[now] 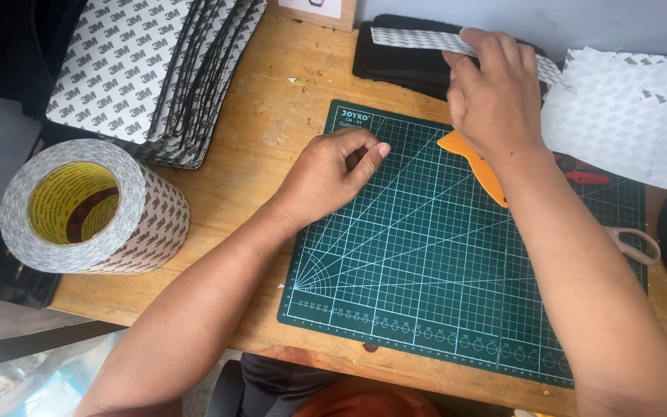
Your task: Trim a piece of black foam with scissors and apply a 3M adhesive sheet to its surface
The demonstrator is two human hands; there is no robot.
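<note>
Obs: right hand (494, 93) grips 1 printed backing strip (418, 40), white with grey marks, fingers closed over its right end. The strip lies across the top of a stack of black foam pieces (399, 66) at the far edge of the wooden table (260, 143); its left end juts free.

Left hand (333, 171) rests at the upper left of the green cutting mat (457, 286), fingers curled in, thumb pressed to forefinger. Cannot tell whether it pinches anything; nothing shows between the tips.

Around: orange scraper (476, 166) on the mat, partly under the right wrist. Red-handled tool (584, 171) and scissors (636, 243) at the right. Loose sheets of the same backing paper (634, 116) at the far right. 1 large roll of double-sided tape (90, 208) at the left, and behind it a fanned stack of backed pads (148, 69).

Risk, as judged: held at 1 end only, the strip could tear or curl; any exposed adhesive could catch on the foam below. The right forearm hangs over the scraper and could knock it.

Hidden: the strip's right end under the hand; scraper handle, most of the scissors; stack depth unclear.
</note>
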